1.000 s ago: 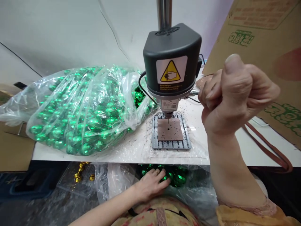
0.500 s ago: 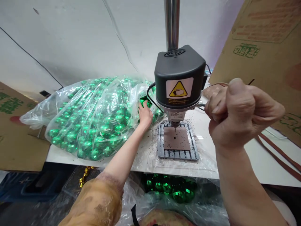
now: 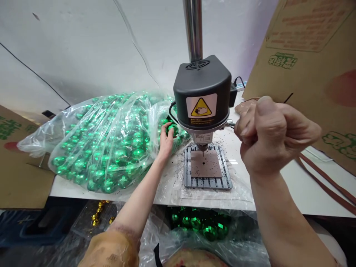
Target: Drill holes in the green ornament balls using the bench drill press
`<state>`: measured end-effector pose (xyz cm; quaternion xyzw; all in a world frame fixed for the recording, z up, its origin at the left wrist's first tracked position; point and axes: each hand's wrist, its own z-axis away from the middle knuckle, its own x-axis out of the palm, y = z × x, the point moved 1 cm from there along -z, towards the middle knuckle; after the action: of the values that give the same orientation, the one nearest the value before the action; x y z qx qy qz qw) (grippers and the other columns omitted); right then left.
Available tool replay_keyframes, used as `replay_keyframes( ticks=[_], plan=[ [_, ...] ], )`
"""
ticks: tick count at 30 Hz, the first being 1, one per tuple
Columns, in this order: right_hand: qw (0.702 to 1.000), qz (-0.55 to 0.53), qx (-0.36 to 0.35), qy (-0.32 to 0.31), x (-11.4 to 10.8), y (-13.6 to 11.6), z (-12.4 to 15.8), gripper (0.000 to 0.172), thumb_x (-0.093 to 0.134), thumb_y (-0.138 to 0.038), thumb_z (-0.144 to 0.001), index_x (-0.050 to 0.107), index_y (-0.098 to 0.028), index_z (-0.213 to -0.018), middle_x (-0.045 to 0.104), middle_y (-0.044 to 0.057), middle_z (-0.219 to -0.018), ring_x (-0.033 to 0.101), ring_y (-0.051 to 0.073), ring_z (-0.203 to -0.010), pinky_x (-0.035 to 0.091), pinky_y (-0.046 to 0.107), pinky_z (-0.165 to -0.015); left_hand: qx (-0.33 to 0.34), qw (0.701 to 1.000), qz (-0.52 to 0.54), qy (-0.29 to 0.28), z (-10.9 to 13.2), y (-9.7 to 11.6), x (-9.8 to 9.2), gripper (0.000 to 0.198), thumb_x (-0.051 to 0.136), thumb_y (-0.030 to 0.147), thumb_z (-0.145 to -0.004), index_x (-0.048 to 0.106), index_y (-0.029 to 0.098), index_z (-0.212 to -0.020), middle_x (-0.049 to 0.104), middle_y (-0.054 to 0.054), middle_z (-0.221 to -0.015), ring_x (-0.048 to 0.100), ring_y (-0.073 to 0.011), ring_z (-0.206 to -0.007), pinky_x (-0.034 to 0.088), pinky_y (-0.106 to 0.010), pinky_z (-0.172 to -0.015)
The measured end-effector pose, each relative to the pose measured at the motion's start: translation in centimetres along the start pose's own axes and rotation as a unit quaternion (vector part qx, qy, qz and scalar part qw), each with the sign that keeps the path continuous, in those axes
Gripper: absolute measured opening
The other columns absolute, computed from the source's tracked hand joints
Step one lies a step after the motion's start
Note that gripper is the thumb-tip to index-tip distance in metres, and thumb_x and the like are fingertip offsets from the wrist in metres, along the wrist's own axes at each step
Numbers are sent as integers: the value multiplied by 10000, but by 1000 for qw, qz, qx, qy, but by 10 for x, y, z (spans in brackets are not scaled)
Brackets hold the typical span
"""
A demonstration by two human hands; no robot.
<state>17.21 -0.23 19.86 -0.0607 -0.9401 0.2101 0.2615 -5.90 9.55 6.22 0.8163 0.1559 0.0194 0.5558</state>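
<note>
Left hand [image 3: 166,142], half-curled, is at green balls [image 3: 175,130] in the bag's [image 3: 111,141] mouth, grip unclear; right hand [image 3: 268,137] is fisted round the drill's [image 3: 203,89] handle [image 3: 230,124]. Upright, the drill points down toward a board [image 3: 213,168], between cardboard boxes [image 3: 306,85].

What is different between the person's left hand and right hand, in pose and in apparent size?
The left hand is partly open, at the green balls by the opening of the plastic bag; the right hand is closed in a fist on the metal lever of the drill. The right hand also looks larger in the view than the left hand. Both hands are bare.
</note>
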Motion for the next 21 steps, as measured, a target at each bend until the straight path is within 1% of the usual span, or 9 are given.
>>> replay_keyframes(
  ticks=[2,4,6,8,12,17,21],
  plan=[
    [1000,4,6,-1,0,0,1,429,617,-186,-860,444,-169,-467,350,-73,-398,341,27,-374,300,279,-485,-37,997,63,-22,29,3,-4,412,632,526,-904,566,265,-1216,639,-63,-1203,660,-198,-1035,595,-344,-840],
    [1000,6,13,0,0,0,2,441,616,-188,-863,429,-168,-464,344,-70,-397,338,30,-379,294,284,-494,-72,990,113,-48,56,3,-5,455,668,543,-883,547,271,-1227,660,-48,-1155,681,-184,-998,595,-333,-839],
    [1000,4,21,2,0,-1,2,441,612,-188,-869,424,-167,-471,352,-67,-402,342,32,-385,291,286,-501,-98,984,134,-67,77,-1,-3,486,695,548,-869,543,264,-1233,686,-41,-1095,694,-177,-964,586,-335,-856],
    [1000,-6,17,4,1,0,3,439,614,-187,-873,425,-167,-477,361,-66,-404,347,36,-383,280,285,-493,-107,982,131,-88,90,-5,1,519,743,543,-836,564,244,-1221,701,-46,-1073,695,-181,-968,570,-342,-890],
    [1000,-29,-7,-8,-1,4,1,451,656,-230,-866,450,-173,-469,361,-64,-383,346,49,-352,238,291,-445,-97,981,113,-126,101,-12,12,595,837,539,-740,612,204,-1178,698,-84,-1148,673,-215,-1062,546,-365,-960],
    [999,-24,-18,-19,-2,6,0,435,661,-260,-875,479,-191,-486,360,-68,-386,334,57,-342,269,311,-441,-84,980,93,-158,102,-13,19,586,811,538,-771,615,198,-1207,694,-106,-1178,668,-248,-1093,544,-407,-968],
    [1000,6,0,-10,-2,2,2,444,650,-294,-884,459,-211,-491,339,-58,-400,336,80,-362,249,331,-442,-70,978,82,-178,104,-15,24,577,810,508,-780,608,204,-1226,690,-106,-1197,668,-258,-1110,540,-411,-972]
  ],
)
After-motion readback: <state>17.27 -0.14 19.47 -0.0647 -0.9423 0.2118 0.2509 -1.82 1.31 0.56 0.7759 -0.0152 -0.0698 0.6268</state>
